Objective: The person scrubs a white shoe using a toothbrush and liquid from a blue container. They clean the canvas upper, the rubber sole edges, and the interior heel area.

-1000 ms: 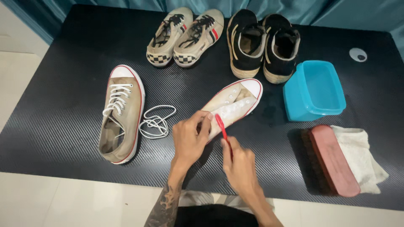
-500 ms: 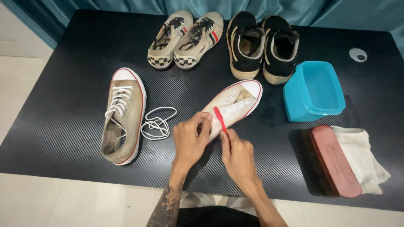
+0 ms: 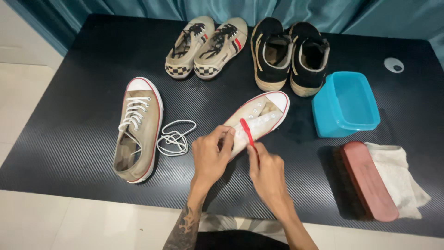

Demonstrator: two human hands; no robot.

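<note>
A beige low sneaker without laces (image 3: 263,113) lies at an angle in the middle of the black table (image 3: 69,134). My left hand (image 3: 210,155) grips its heel end. My right hand (image 3: 268,173) holds a thin red brush (image 3: 248,132) whose head rests across the sneaker's upper. The matching laced sneaker (image 3: 136,127) lies to the left. A loose white shoelace (image 3: 173,139) lies between the two sneakers, just left of my left hand.
A beige pair with checkered soles (image 3: 206,46) and a black pair (image 3: 289,53) stand at the back. To the right are a blue plastic tub (image 3: 347,104), a large red-backed brush (image 3: 365,180) and a white cloth (image 3: 402,178). Teal curtain behind.
The red brush has shifted a little up along the sneaker's upper. Both hands stay on the shoe in nearly the same place.
</note>
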